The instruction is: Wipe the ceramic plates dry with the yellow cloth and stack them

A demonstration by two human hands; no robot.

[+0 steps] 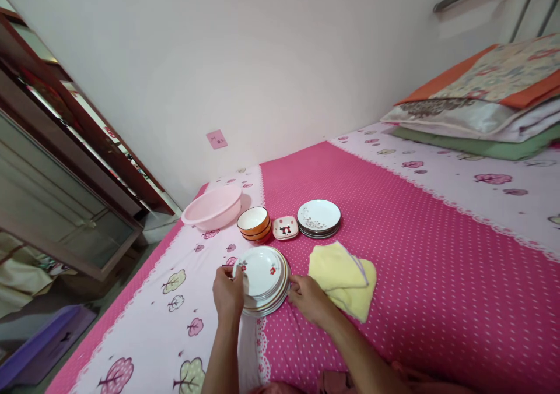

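A stack of white plates (261, 266), the top one with red flowers, lies on the bed in front of me. At the stack's left edge is my left hand (228, 289), closed on the rim with the thumb over the top plate. My right hand (307, 298) is curled against the stack's right side, its fingertips at the lower plates' rims. How many plates each hand grips is hidden. Just right of the stack, a folded yellow cloth (343, 277) lies partly beside my right wrist.
Behind the stack stand orange bowls (254, 229), small square dishes (285, 229) with a cartoon figure, and dark-rimmed plates (319, 216). A pink basin (213, 207) sits near the wall. Folded bedding (476, 97) is piled at the far right. The bed's edge runs along the left.
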